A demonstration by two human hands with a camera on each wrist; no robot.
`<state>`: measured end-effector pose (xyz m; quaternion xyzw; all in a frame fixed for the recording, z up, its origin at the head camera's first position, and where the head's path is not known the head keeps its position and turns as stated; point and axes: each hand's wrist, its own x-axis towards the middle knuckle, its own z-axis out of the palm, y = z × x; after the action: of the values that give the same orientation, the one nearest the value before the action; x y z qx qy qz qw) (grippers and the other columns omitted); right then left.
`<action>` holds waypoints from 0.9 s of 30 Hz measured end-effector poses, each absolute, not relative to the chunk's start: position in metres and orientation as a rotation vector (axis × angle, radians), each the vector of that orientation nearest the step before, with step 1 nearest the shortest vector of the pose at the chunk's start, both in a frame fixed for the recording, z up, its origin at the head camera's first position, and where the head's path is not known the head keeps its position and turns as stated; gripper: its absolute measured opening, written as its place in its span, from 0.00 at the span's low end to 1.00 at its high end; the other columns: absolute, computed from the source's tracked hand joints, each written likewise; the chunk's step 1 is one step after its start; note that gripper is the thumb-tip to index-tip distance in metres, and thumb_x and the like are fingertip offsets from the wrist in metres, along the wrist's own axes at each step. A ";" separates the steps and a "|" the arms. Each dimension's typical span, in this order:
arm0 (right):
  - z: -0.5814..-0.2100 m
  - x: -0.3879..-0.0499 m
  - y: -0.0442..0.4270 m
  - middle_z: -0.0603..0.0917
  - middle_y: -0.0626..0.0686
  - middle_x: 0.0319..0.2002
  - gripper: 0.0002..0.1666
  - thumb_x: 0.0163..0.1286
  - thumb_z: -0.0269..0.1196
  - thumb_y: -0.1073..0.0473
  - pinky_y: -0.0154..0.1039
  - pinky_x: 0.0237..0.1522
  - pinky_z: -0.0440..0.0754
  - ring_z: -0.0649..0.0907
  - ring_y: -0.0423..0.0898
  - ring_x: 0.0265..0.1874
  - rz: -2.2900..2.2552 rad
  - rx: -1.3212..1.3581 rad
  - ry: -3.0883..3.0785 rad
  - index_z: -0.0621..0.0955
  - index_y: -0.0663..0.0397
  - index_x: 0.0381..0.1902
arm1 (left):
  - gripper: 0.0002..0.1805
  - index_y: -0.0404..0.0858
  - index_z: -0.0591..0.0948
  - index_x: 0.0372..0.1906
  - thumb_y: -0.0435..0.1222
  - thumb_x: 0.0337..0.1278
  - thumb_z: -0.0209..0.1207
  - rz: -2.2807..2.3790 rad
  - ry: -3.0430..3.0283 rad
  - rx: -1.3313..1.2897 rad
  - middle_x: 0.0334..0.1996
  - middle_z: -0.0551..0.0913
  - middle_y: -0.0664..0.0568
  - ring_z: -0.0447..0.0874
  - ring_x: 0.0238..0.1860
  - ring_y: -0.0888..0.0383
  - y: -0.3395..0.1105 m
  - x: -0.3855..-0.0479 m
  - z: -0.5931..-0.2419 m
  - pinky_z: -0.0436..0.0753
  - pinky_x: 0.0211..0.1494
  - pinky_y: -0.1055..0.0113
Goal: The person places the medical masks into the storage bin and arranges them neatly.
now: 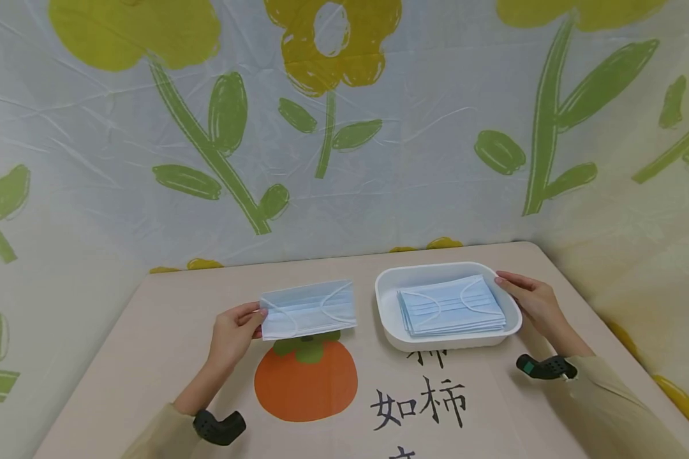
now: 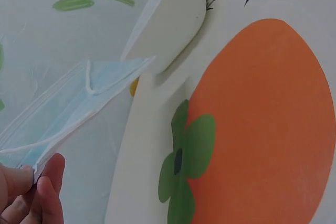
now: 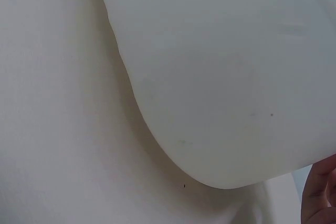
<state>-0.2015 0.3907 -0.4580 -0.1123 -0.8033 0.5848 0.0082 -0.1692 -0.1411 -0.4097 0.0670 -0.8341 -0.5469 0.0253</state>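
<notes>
My left hand (image 1: 235, 331) pinches the left end of a light blue face mask (image 1: 308, 310) between thumb and fingers. The mask hangs above the table, left of a white tray (image 1: 392, 322), its white ear loops showing. In the left wrist view the mask (image 2: 68, 114) reaches away from the fingertips (image 2: 52, 169). Inside the tray lies a stack of similar masks (image 1: 450, 306). At the tray's right end my right hand (image 1: 538, 309) grips the rim, thumb on top. The right wrist view shows mostly the tray's outer wall (image 3: 210, 77); only part of the hand (image 3: 320, 195) appears there.
The table (image 1: 178, 319) has a beige cover printed with an orange persimmon (image 1: 306, 382) and black characters (image 1: 419, 405). Behind it hangs a pale cloth (image 1: 379, 191) with printed yellow flowers. A black wrist device (image 1: 219, 427) is on the left arm, another (image 1: 545, 367) on the right.
</notes>
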 end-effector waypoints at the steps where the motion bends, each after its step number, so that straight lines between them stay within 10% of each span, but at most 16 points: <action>1: -0.458 -0.202 0.390 0.72 0.23 0.38 0.43 0.65 0.60 0.38 0.19 0.42 0.78 0.76 0.19 0.36 1.827 -0.353 -2.512 0.68 0.59 0.68 | 0.18 0.27 0.78 0.55 0.33 0.64 0.58 -1.689 -2.577 0.200 0.45 0.85 0.33 0.84 0.28 0.62 -0.140 -0.169 -0.409 0.83 0.32 0.77; 27: -0.456 -0.203 0.392 0.73 0.22 0.34 0.41 0.65 0.61 0.38 0.19 0.39 0.79 0.76 0.20 0.35 1.854 -0.375 -2.513 0.69 0.58 0.67 | 0.15 0.28 0.81 0.51 0.31 0.61 0.60 -1.841 -2.473 0.016 0.41 0.86 0.36 0.80 0.27 0.65 -0.080 -0.181 -0.392 0.80 0.30 0.78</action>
<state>-0.2026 0.3924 -0.4559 -0.1194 -0.7990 0.5894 -0.0016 -0.1810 -0.0795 -0.3918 0.0053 -0.8018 -0.5969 0.0291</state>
